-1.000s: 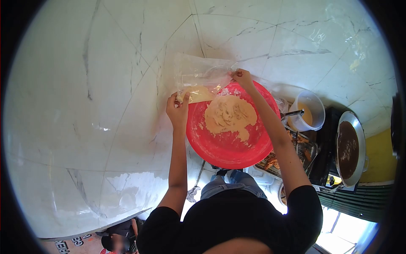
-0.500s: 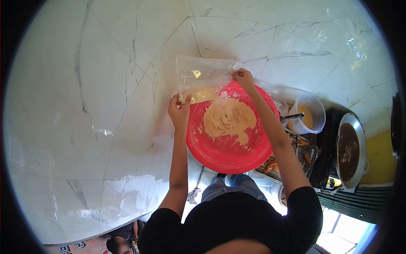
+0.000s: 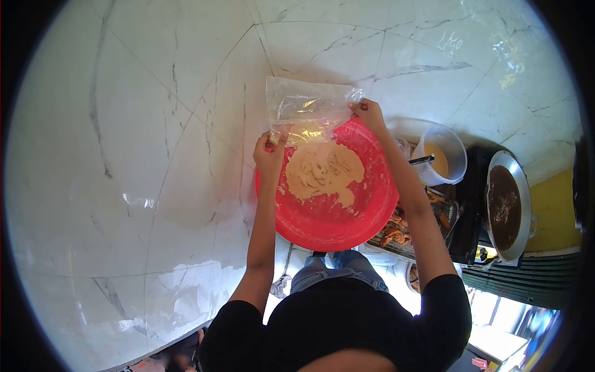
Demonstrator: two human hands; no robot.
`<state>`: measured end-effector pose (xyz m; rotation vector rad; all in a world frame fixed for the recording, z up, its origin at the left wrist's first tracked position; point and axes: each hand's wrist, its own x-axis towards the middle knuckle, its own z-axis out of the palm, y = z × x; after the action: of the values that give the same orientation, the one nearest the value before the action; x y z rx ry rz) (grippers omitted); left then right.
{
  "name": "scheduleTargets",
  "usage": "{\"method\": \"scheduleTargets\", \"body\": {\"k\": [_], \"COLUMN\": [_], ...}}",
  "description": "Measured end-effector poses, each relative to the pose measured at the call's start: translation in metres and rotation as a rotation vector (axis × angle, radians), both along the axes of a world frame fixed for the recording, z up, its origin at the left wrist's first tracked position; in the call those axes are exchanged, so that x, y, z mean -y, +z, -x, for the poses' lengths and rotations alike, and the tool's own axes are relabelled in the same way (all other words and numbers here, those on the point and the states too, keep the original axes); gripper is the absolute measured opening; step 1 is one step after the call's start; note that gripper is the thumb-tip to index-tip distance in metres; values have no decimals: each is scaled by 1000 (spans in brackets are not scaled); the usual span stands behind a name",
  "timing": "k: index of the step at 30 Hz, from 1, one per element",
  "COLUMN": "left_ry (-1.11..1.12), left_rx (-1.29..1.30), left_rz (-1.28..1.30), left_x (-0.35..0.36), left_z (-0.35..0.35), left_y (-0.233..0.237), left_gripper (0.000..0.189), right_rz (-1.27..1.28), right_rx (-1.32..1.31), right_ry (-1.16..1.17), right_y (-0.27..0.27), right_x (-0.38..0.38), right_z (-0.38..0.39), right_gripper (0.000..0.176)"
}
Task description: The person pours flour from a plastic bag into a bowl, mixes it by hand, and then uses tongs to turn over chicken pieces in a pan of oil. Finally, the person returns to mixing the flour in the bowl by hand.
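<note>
A clear plastic bag [image 3: 310, 102] with something pale yellow in its lower part is stretched between my two hands over the far rim of a red basin. My left hand [image 3: 269, 152] pinches the bag's lower left corner. At its upper right edge, my right hand [image 3: 368, 113] grips the plastic between thumb and fingers. Below the bag, the red basin [image 3: 310, 229] holds a heap of tan flour-like powder [image 3: 322, 173], lumpy and spread toward the far left side. Smears of powder cling to the basin's wall.
Right of the basin stands a translucent bucket [image 3: 457, 152] with yellowish liquid and a dark handle across it. Nearer lies a tray [image 3: 403, 245] of browned fried pieces. A wide pan [image 3: 527, 204] of dark oil sits at far right. Marbled tile walls [image 3: 186, 124] rise at left and behind.
The bag has shifted right relative to the basin and hangs more squarely between my hands, its yellow part now over the basin. The view has shifted slightly. Both hands keep their hold.
</note>
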<state>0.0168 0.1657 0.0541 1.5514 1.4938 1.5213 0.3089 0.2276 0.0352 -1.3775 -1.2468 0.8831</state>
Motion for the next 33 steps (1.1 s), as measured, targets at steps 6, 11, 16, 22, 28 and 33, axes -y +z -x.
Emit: {"method": "scheduleTargets", "body": {"k": [6, 11, 16, 22, 28, 33], "left_ry": [-26, -17, -40, -83, -82, -105], "left_rx": [-2, -16, 6, 25, 34, 41], "left_rz": [-5, -21, -3, 46, 100, 61], "left_x": [0, -5, 2, 7, 11, 11], "left_z": [-8, -3, -1, 0, -8, -8], "left_y": [-3, -2, 2, 2, 3, 7], "left_gripper": [29, 28, 28, 38, 39, 36], "right_rz": [-14, 14, 46, 115, 105, 135], "right_rx": [-18, -86, -73, -35, 47, 3], "right_ry": [-27, 13, 90, 133, 115, 150], "right_y": [-10, -10, 1, 16, 18, 21], "right_x": [8, 12, 26, 38, 37, 35], "right_z": [-12, -11, -13, -20, -26, -29], "right_gripper": [32, 31, 31, 25, 25, 25]}}
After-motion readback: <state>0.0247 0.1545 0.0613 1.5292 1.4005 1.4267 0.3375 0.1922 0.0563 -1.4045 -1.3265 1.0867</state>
